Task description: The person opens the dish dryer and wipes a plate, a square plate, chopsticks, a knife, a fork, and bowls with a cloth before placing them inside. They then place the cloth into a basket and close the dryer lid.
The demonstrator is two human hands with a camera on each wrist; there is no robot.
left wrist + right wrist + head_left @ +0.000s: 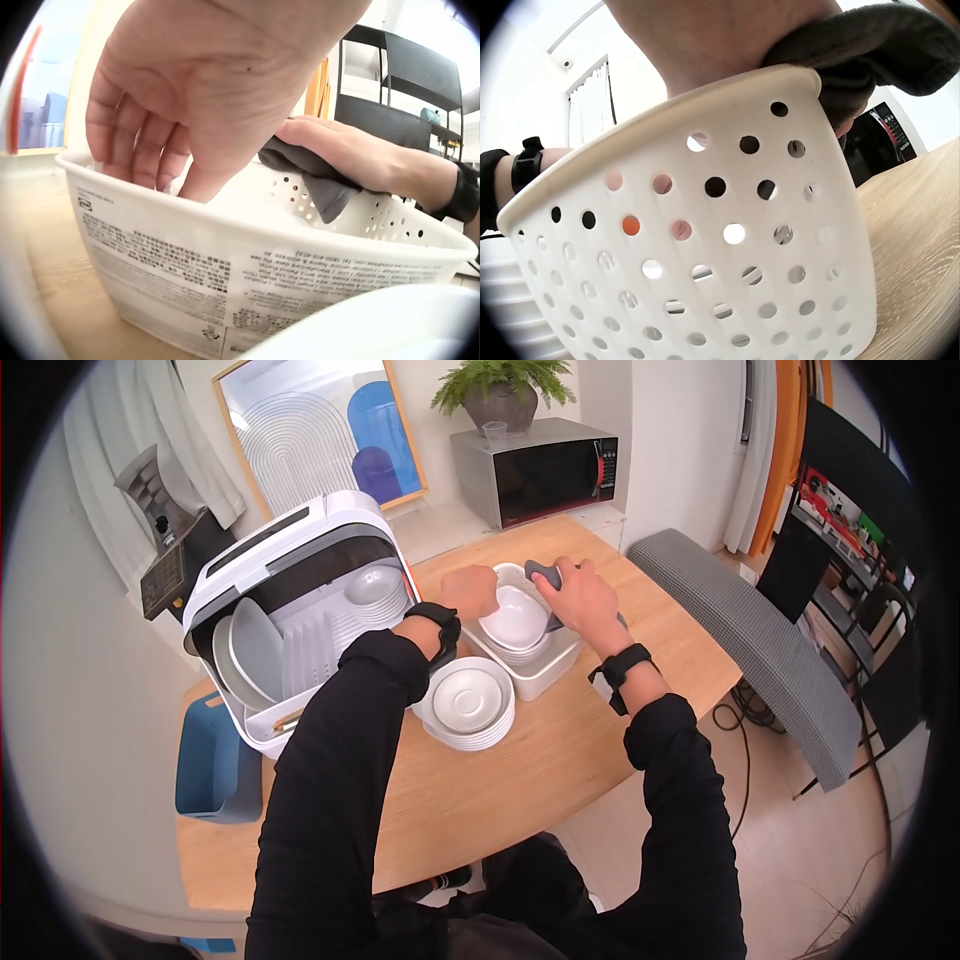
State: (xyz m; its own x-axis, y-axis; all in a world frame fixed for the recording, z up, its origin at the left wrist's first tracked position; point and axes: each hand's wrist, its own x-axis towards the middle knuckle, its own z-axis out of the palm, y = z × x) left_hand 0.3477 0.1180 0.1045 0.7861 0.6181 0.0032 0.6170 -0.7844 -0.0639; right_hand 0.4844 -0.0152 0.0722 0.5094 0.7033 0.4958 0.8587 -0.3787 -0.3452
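My left hand (470, 592) reaches over the rim of a white perforated basket (545, 678), fingers and thumb bent down inside it. In the left wrist view, a bit of white dish shows between its thumb and fingers, by the edge of the top white bowl (515, 618); the fingertips are partly hidden. My right hand (583, 598) grips a dark grey cloth (330, 196) at the basket's right side, above the rim. Under that top bowl, more bowls are stacked in the basket. Beside the basket, nearer me, stands a stack of white plates (498, 732) with a small dish (468, 698) on top.
At left stands a white dish cabinet (335, 510) with a raised dark cover, holding plates (256, 648) and small bowls (374, 588). A blue bin (215, 760) is beside it. Behind the wooden table (440, 815) are a microwave (545, 475) and a framed picture (300, 435); a grey bench (745, 650) is at right.
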